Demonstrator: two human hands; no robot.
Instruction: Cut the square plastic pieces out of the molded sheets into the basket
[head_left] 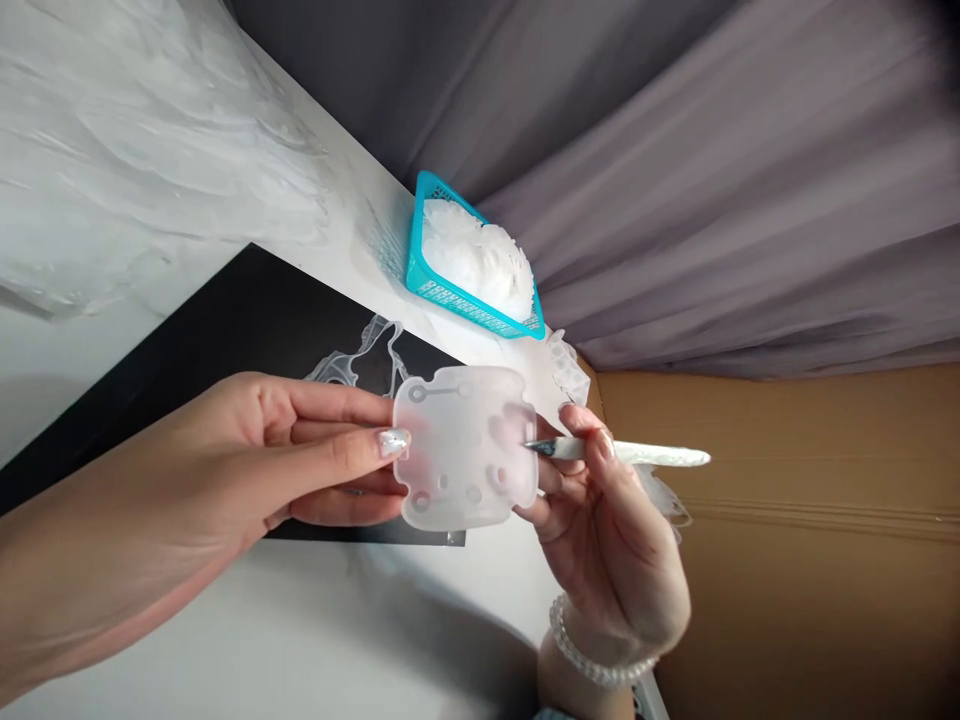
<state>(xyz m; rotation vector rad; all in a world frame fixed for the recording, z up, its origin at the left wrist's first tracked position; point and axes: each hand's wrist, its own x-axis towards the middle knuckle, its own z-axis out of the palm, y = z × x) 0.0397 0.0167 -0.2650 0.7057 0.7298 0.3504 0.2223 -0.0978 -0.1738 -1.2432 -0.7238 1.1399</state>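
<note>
1. Left hand [251, 445]: thumb and fingers pinching the left edge of a frosted, translucent flat piece with notched rim and small holes [465, 450], held mid-frame above the table.
2. Right hand [615, 545]: gripping a white-handled, pen-shaped knife with pointed dark tip [652, 455]; tip at the piece's right edge, fingers behind it.
3. Risk: a slip off the smooth rim could nick those fingers; excess pressure could gouge the piece.
4. Black flat mat [247, 330], clear wispy scrap [364, 350] upon it; white table [360, 630] beneath.
5. Turquoise perforated plastic basket [480, 318], upper centre, filled with whitish translucent pieces [480, 260].
6. Clear crumpled plastic film [150, 150], upper left.
7. Brown cardboard panel [787, 450], right; grey draped curtain [712, 180], upper right.
</note>
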